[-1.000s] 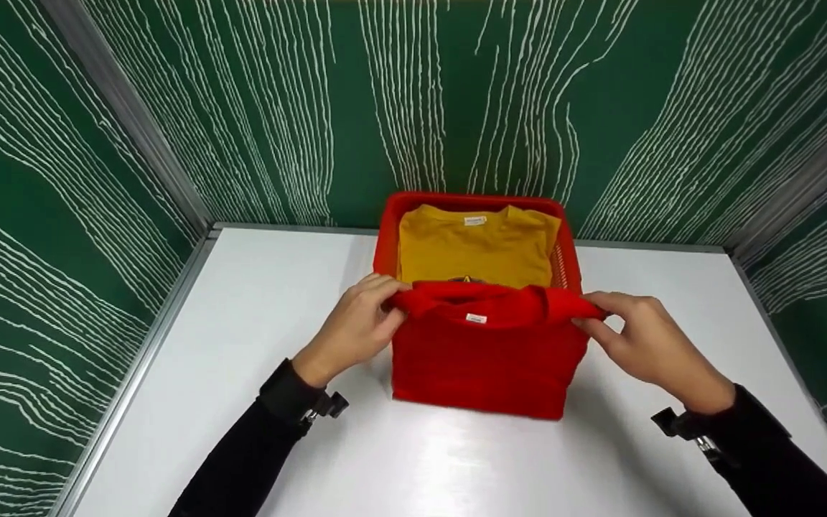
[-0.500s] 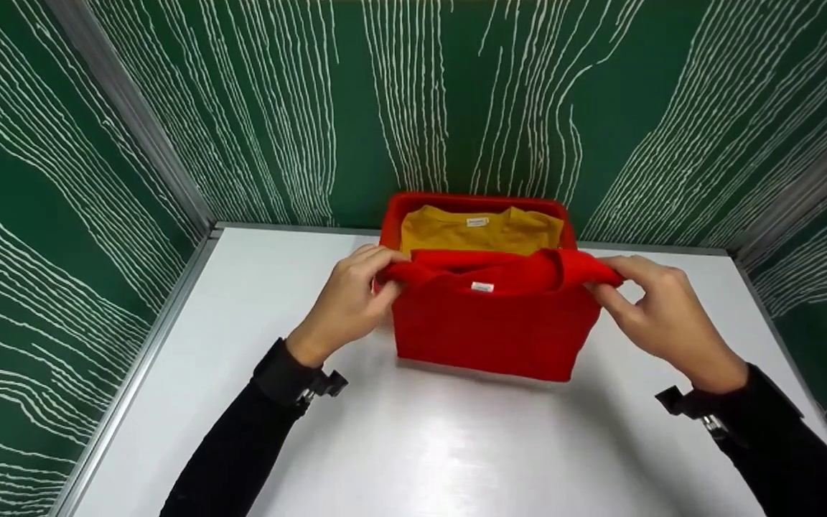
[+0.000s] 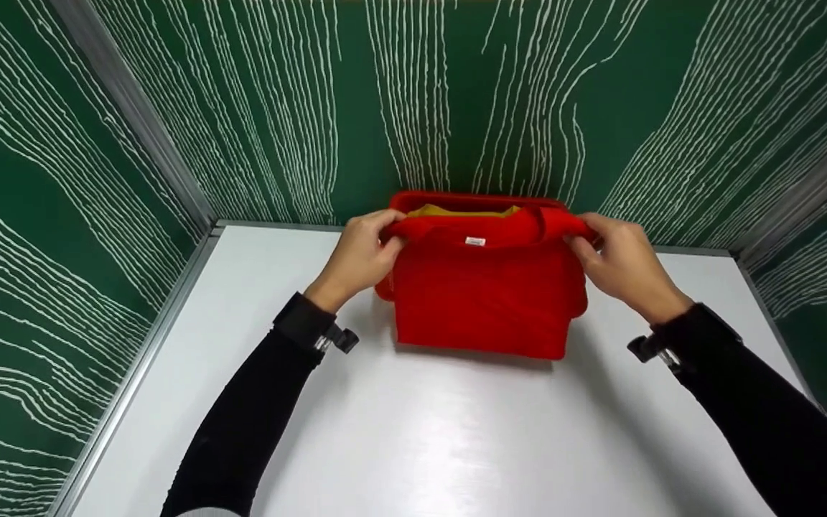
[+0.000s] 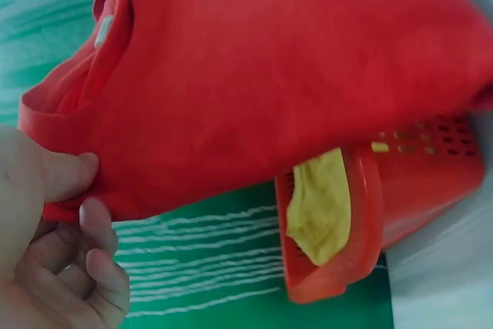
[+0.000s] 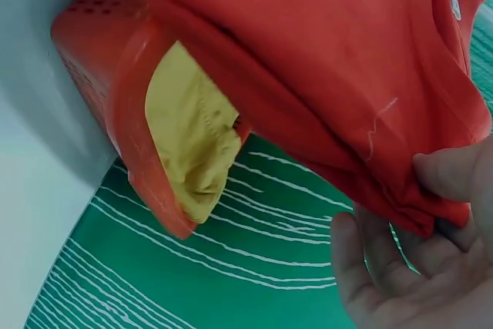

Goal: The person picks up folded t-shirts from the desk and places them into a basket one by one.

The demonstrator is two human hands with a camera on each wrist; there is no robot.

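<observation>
Holding a folded red shirt [image 3: 485, 294] between us, we have it lifted off the white desk [image 3: 413, 431] and hanging over the red basket [image 3: 413, 199] that stands at the desk's far edge, against the green wall [image 3: 241, 108].

On the left, our left hand [image 3: 360, 255] pinches the shirt's left shoulder: the left wrist view shows the thumb [image 4: 65, 175] pressed on the top of the fold and the other fingers curled beneath it. In the middle, the collar with its small white label [image 3: 475, 241] faces up and away from us, and the folded body hangs down toward us, covering the basket's near wall. A yellow shirt [image 3: 464, 211] already lies inside the basket; only a strip of it shows past the red collar, and both wrist views show it resting well below the red cloth, not touching it. On the right, our right hand [image 3: 618, 262] grips the other shoulder the same way, thumb above, fingers curled below.

The shirt's long axis runs left to right between the two hands, in line with the basket's width. The basket's opening lies just beyond and beneath the held edge, and both hands are equally near it.
</observation>
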